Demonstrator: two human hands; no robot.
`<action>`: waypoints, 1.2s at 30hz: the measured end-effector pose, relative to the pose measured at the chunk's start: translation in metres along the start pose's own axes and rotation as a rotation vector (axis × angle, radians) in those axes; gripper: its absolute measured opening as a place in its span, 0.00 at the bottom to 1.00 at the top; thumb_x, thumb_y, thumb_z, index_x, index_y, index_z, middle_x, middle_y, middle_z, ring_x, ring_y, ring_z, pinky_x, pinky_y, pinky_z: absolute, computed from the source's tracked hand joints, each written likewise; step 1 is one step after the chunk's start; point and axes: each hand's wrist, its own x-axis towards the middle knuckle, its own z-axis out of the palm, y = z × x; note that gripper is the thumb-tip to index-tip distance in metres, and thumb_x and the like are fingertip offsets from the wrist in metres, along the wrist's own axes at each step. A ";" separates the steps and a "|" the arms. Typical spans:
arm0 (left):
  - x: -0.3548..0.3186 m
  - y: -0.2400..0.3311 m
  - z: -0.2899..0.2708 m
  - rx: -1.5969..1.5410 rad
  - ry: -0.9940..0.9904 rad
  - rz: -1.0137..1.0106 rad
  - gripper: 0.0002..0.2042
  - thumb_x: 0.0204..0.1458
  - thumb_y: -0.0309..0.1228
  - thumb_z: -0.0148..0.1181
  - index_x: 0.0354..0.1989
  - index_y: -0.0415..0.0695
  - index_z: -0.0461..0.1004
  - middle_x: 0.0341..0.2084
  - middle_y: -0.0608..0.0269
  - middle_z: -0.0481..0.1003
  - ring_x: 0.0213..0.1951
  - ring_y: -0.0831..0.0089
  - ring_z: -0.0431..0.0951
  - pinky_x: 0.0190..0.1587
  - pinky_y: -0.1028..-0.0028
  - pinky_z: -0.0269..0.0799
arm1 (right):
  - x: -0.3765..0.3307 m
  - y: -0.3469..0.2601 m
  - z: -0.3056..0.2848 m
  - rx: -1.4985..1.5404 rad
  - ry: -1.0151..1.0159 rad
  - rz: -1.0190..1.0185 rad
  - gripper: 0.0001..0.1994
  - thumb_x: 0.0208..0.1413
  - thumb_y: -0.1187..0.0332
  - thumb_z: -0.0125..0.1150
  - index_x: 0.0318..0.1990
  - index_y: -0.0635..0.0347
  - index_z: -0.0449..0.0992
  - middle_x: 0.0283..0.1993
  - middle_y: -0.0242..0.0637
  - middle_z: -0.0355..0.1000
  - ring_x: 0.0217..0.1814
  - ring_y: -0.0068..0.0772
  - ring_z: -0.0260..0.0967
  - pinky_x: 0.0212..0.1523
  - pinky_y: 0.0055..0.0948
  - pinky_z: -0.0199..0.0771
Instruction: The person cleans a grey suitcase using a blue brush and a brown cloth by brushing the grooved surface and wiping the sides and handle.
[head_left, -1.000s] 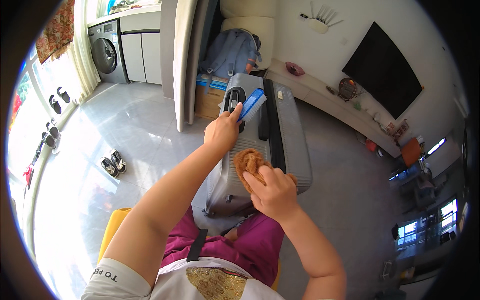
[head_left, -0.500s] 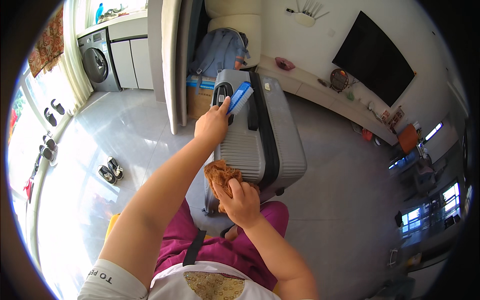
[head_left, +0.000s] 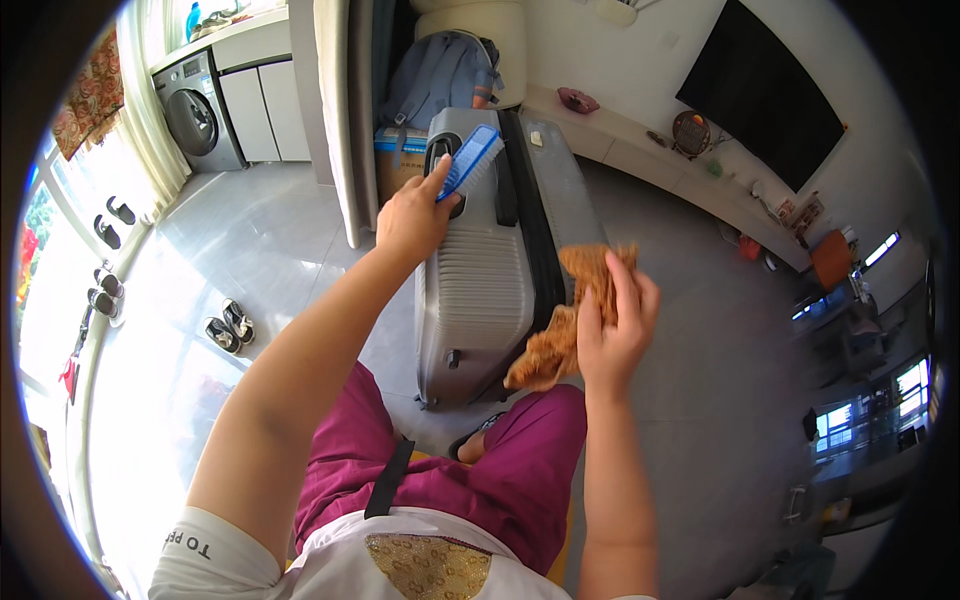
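While the left hand (head_left: pixel 412 222) is clamped on a blue brush (head_left: pixel 470 163), the right hand (head_left: pixel 617 335) is clamped on a brown cloth (head_left: pixel 545 352). The grey suitcase (head_left: pixel 480 290) is located on the floor (head_left: pixel 700 420) directly ahead of the person, its near end close to the knees of the purple trousers (head_left: pixel 440 490). Its shell is ribbed, and a black band (head_left: pixel 537 230) runs lengthwise along it. A black handle (head_left: pixel 506 200) lies just left of the band.

The brush is held obliquely above the far half of the suitcase, pale bristles visible along its right side. Contact between brush and shell cannot be determined. The cloth hangs in folds at the near right corner and overlaps that corner in the view; whether the two touch cannot be determined.

Beyond the far end, a blue-grey backpack (head_left: pixel 440 78) is positioned above a cardboard box (head_left: pixel 400 178). To the right, a low cabinet (head_left: pixel 625 152) extends along the wall below a television (head_left: pixel 765 95). To the left, dark shoes (head_left: pixel 230 326) are placed on the floor, with a washing machine (head_left: pixel 193 118) farther back
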 end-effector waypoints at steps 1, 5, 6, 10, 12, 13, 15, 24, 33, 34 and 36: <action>-0.007 0.005 -0.009 -0.039 0.019 0.014 0.26 0.61 0.40 0.54 0.68 0.58 0.61 0.37 0.53 0.76 0.40 0.55 0.78 0.41 0.62 0.73 | 0.009 0.007 0.011 0.007 -0.037 -0.012 0.21 0.44 0.73 0.63 0.50 0.53 0.78 0.44 0.40 0.70 0.46 0.44 0.71 0.46 0.36 0.75; -0.067 0.003 -0.041 -0.212 0.091 0.201 0.24 0.58 0.37 0.57 0.64 0.51 0.67 0.28 0.58 0.72 0.30 0.60 0.76 0.32 0.65 0.70 | 0.026 0.024 0.031 -0.118 -0.257 0.044 0.19 0.46 0.71 0.62 0.49 0.50 0.79 0.45 0.35 0.72 0.47 0.43 0.72 0.46 0.38 0.74; -0.087 -0.002 -0.050 -0.215 0.105 0.273 0.24 0.56 0.34 0.60 0.63 0.50 0.68 0.26 0.59 0.71 0.27 0.61 0.74 0.28 0.66 0.68 | 0.032 0.022 0.032 -0.114 -0.282 0.053 0.17 0.47 0.68 0.61 0.47 0.48 0.80 0.44 0.34 0.74 0.47 0.42 0.72 0.45 0.40 0.75; -0.158 -0.018 -0.052 -0.135 0.043 0.435 0.26 0.49 0.27 0.66 0.59 0.50 0.72 0.23 0.62 0.69 0.21 0.64 0.72 0.21 0.68 0.66 | 0.043 0.030 0.047 -0.056 -0.346 0.084 0.17 0.46 0.66 0.58 0.46 0.48 0.81 0.42 0.36 0.76 0.45 0.44 0.74 0.44 0.41 0.75; -0.174 -0.024 -0.043 -0.034 -0.014 0.397 0.21 0.50 0.31 0.66 0.55 0.50 0.74 0.24 0.63 0.70 0.22 0.63 0.73 0.21 0.67 0.68 | 0.046 0.033 0.052 -0.092 -0.406 0.101 0.17 0.46 0.65 0.59 0.46 0.48 0.81 0.41 0.37 0.76 0.44 0.44 0.74 0.44 0.42 0.76; -0.174 -0.027 -0.036 0.004 -0.014 0.388 0.19 0.50 0.32 0.66 0.52 0.49 0.74 0.24 0.63 0.70 0.22 0.63 0.74 0.21 0.66 0.68 | 0.047 0.033 0.054 -0.110 -0.438 0.110 0.17 0.45 0.65 0.59 0.46 0.48 0.81 0.41 0.37 0.77 0.43 0.45 0.74 0.43 0.42 0.76; -0.168 -0.036 -0.022 0.078 -0.013 0.366 0.15 0.51 0.32 0.65 0.48 0.49 0.74 0.26 0.63 0.71 0.23 0.63 0.75 0.21 0.66 0.69 | 0.048 0.035 0.058 -0.129 -0.437 0.112 0.18 0.45 0.64 0.59 0.46 0.49 0.81 0.40 0.38 0.77 0.42 0.45 0.75 0.43 0.43 0.76; -0.143 -0.030 -0.035 0.074 -0.012 0.388 0.11 0.50 0.38 0.65 0.31 0.45 0.73 0.25 0.62 0.71 0.23 0.63 0.76 0.22 0.66 0.71 | 0.042 0.040 0.054 -0.141 -0.504 0.120 0.19 0.44 0.63 0.60 0.47 0.52 0.81 0.40 0.41 0.77 0.43 0.47 0.75 0.45 0.42 0.76; -0.134 -0.020 -0.027 0.041 -0.016 0.255 0.10 0.50 0.34 0.66 0.33 0.43 0.72 0.28 0.60 0.73 0.26 0.57 0.76 0.26 0.63 0.71 | 0.049 0.042 0.063 -0.172 -0.466 0.080 0.19 0.43 0.64 0.61 0.46 0.55 0.81 0.40 0.42 0.77 0.41 0.48 0.75 0.43 0.42 0.77; -0.137 -0.029 -0.030 -0.021 -0.047 0.195 0.10 0.50 0.34 0.66 0.33 0.43 0.71 0.28 0.59 0.73 0.26 0.56 0.76 0.26 0.63 0.70 | 0.046 0.040 0.063 -0.181 -0.476 0.082 0.19 0.43 0.64 0.61 0.46 0.55 0.81 0.39 0.42 0.77 0.41 0.48 0.75 0.42 0.42 0.77; -0.132 -0.020 -0.018 -0.015 -0.033 0.206 0.10 0.52 0.36 0.65 0.33 0.44 0.72 0.28 0.60 0.73 0.27 0.56 0.76 0.27 0.63 0.71 | 0.046 0.037 0.063 -0.206 -0.503 0.091 0.19 0.43 0.63 0.61 0.46 0.54 0.81 0.40 0.41 0.77 0.42 0.47 0.75 0.43 0.42 0.77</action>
